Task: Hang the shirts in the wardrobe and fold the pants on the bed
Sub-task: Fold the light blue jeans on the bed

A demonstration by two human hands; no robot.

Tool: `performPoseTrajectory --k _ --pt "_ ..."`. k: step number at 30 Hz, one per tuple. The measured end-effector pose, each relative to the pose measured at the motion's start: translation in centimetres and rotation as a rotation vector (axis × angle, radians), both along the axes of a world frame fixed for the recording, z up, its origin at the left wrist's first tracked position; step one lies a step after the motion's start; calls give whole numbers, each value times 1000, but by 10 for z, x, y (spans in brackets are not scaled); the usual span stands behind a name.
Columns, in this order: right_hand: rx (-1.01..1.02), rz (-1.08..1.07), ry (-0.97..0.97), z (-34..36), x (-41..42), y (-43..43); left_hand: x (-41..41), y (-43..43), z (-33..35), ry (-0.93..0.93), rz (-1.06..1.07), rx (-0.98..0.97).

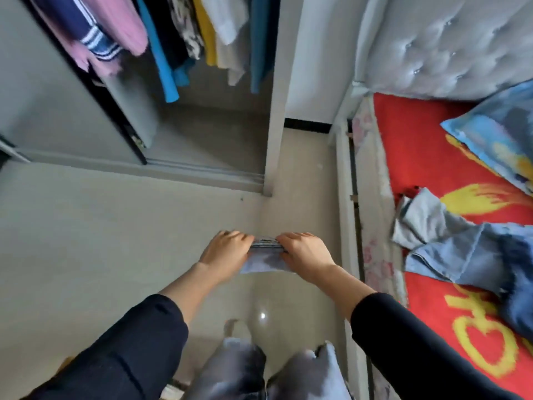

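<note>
Both hands hold a small folded stack of pale blue jeans [264,256] in the air above the floor. My left hand [226,254] grips its left end and my right hand [304,252] grips its right end, fingers curled over the top edge. A second pair of light blue jeans [473,255] lies crumpled and unfolded on the red bed cover [418,157] to the right. The open wardrobe [202,134] at upper left holds several hanging shirts [173,36] in pink, blue, yellow and white.
A grey sliding wardrobe door [52,116] stands at the left. A blue patterned pillow [496,131] rests against the tufted headboard [450,44]. The bed frame rail [346,197] runs beside the beige tiled floor [115,241]. My legs in jeans [259,370] show at the bottom.
</note>
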State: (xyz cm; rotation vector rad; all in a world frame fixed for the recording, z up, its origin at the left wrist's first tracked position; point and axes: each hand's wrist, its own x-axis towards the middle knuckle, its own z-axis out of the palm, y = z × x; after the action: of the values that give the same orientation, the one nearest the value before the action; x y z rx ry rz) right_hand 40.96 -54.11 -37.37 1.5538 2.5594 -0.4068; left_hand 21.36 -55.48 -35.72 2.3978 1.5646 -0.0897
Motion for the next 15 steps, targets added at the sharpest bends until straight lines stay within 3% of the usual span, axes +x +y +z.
performPoseTrajectory --k 4,10,15 --pt "0 82 77 5 -93 66 -90 43 13 38 48 97" --pt "-10 145 81 3 -202 162 -193 128 -14 243 171 85" --pt "-40 171 17 -19 -270 245 -255 211 -38 295 204 48"
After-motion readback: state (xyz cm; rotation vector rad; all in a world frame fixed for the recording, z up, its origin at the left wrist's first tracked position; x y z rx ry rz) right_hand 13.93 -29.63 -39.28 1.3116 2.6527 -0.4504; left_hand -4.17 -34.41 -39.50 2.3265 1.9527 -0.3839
